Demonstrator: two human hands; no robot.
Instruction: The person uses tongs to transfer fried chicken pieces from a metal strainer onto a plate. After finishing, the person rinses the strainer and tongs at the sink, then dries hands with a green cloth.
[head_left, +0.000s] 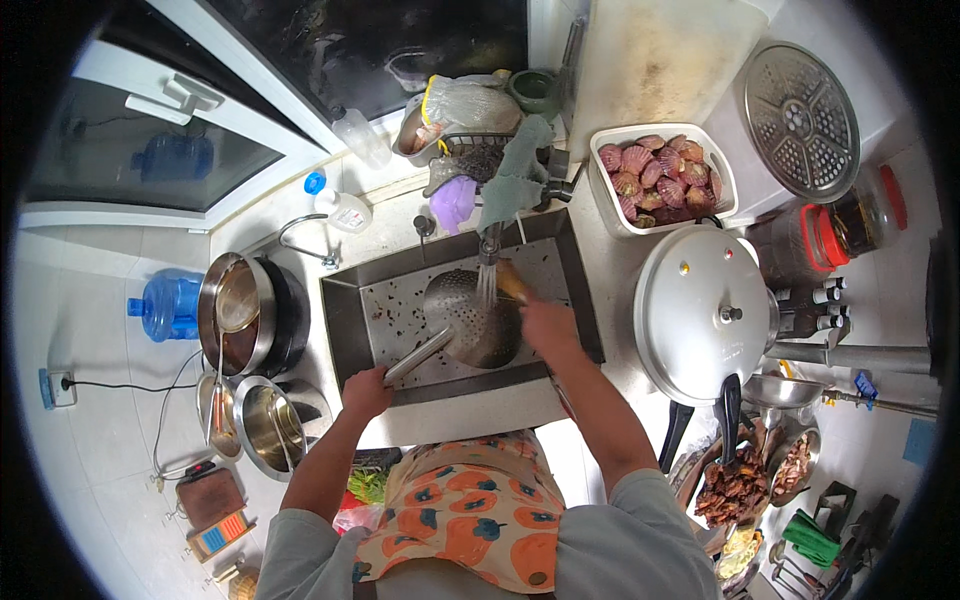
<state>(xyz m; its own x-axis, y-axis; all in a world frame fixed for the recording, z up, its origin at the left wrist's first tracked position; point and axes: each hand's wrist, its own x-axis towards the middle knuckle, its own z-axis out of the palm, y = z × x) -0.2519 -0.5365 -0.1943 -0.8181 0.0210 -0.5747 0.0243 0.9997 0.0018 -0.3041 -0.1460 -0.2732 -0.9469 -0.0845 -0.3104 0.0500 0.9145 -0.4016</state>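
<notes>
My left hand (367, 393) is closed round the metal handle of a large perforated skimmer (460, 315), whose round bowl is held over the sink (375, 310). Water runs from the faucet (490, 245) onto the bowl. At its right rim my right hand (550, 328) is closed on a tan, wooden-looking handle (514, 283). The far end of that handle is hidden, so I cannot make out the tool's kind. Small dark bits are scattered over the sink floor.
Right of the sink stand a silver pressure cooker (700, 310) and a white tub of scallops (660, 180). Metal pots (265, 300) stand at the left. Cloths, a purple glove (453, 203) and a plastic bottle (345, 212) line the sink's back edge.
</notes>
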